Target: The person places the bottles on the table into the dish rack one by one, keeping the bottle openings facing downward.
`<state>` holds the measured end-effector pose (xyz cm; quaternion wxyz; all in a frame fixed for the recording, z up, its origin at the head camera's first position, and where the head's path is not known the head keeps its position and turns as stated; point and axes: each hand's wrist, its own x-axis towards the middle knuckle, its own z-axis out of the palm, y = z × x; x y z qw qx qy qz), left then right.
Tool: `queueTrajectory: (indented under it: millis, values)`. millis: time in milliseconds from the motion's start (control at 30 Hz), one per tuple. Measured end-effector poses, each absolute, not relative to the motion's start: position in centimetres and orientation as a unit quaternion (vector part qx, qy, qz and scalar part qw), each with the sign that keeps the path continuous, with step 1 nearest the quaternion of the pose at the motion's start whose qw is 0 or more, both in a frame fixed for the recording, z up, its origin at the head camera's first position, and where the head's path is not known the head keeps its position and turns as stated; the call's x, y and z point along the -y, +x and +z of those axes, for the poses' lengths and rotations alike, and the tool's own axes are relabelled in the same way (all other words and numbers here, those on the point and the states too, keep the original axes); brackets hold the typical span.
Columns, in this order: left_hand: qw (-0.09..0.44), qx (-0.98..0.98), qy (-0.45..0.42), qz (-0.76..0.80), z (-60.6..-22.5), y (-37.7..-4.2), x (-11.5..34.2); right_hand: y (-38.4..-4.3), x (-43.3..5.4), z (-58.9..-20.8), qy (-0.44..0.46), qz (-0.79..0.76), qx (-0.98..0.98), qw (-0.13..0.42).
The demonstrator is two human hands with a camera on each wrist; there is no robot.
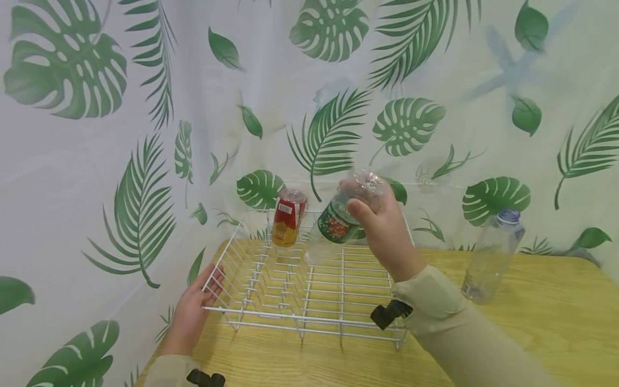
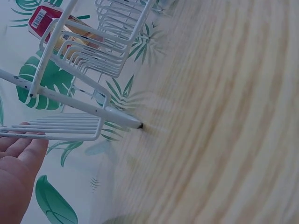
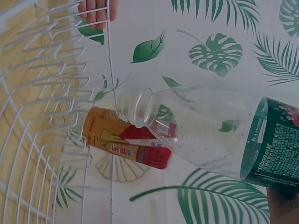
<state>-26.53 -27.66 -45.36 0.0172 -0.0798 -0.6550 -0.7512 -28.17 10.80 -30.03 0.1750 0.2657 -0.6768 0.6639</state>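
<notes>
A clear plastic bottle (image 1: 337, 217) with a green label is in my right hand (image 1: 389, 231), which grips it around its base end. Its uncapped neck (image 3: 135, 107) tilts down toward the white wire dish rack (image 1: 319, 320). At the rack's back left, a red and yellow drink can (image 1: 289, 219) stands slightly tilted among the wires; the right wrist view shows the can (image 3: 128, 137) beyond the bottle neck. My left hand (image 1: 195, 301) rests against the rack's left side, its fairly straight fingers (image 2: 29, 148) touching the wires.
Another clear bottle (image 1: 493, 257), uncapped, stands on the wooden table (image 1: 556, 322) to the right of the rack. A white curtain (image 1: 271, 32) printed with green leaves hangs behind the table and along its left side.
</notes>
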Motion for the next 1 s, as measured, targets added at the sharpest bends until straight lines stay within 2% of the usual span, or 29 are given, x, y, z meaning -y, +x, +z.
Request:
queueTrajectory:
  millis: [233, 467, 1000]
  values:
    - [0.017, 0.656, -0.081, -0.75, -45.1, -26.5, 27.6, -32.0, -6.6, -30.6, 0.212, 0.682, 0.685, 0.143]
    - [0.016, 0.648, -0.077, -0.757, -45.3, -26.6, 27.6, -35.4, -2.4, -32.9, 0.18, 0.664, 0.716, 0.117]
    - [0.016, 0.664, -0.066, -0.745, -45.4, -26.5, 27.7, -37.0, 0.3, -36.3, 0.154, 0.614, 0.773, 0.027]
